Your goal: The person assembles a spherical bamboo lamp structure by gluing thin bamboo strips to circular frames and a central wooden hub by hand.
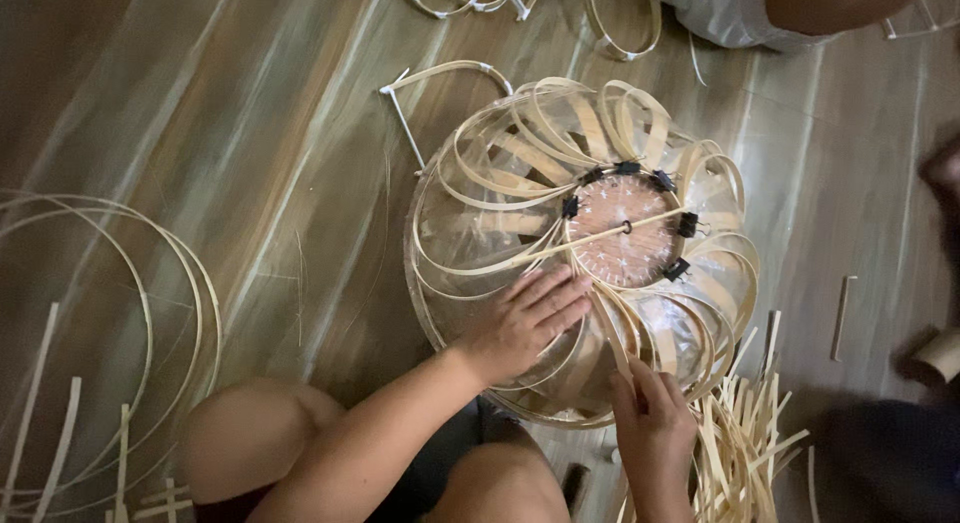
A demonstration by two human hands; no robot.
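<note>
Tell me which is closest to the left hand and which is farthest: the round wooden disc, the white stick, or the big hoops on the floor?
From the left hand, in the head view:
1. Wooden disc, just up and to the right, ringed by black clips.
2. White stick, up and to the left, beside the basket.
3. Hoops, far off at the left on the floor.

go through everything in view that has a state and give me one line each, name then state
left hand: open, palm flat on the dome frame
right hand: fingers pinching a bamboo strip at the frame's near side
dome frame: rim down on the floor, partly wrapped in looped bamboo strips
binder clips: clamped around the round disc
round disc: on top of the dome, a thin stick lying across it
loose strips: piled on the floor
bamboo hoops: lying flat on the floor
</note>
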